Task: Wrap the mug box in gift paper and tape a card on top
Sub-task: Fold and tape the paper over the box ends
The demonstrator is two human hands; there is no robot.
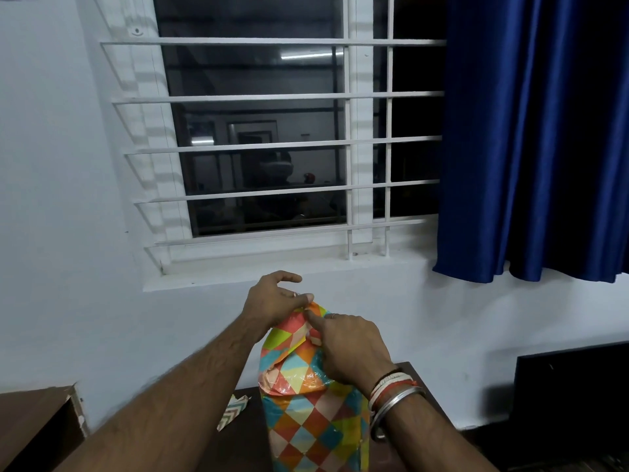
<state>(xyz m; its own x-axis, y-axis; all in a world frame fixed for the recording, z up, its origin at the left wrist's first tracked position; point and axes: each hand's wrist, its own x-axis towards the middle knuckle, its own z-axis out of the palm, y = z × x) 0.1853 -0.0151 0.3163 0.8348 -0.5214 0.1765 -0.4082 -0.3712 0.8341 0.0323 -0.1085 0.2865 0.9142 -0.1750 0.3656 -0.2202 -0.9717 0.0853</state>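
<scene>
Brown table [245,449]: wrapped box [313,420] upright; left hand [275,301] pinches its top, right hand [347,347] grips just below.

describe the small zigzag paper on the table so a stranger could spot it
Below the barred window stands a dark brown table. Left of the tall parcel in bright diamond-print paper lies a small paper piece; it alone carries pale chevron stripes, not diamonds.

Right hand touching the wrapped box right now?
Touching. The head view shows the right hand lying over the top end of the box, its forefinger and thumb on the folded paper with no gap.
</scene>
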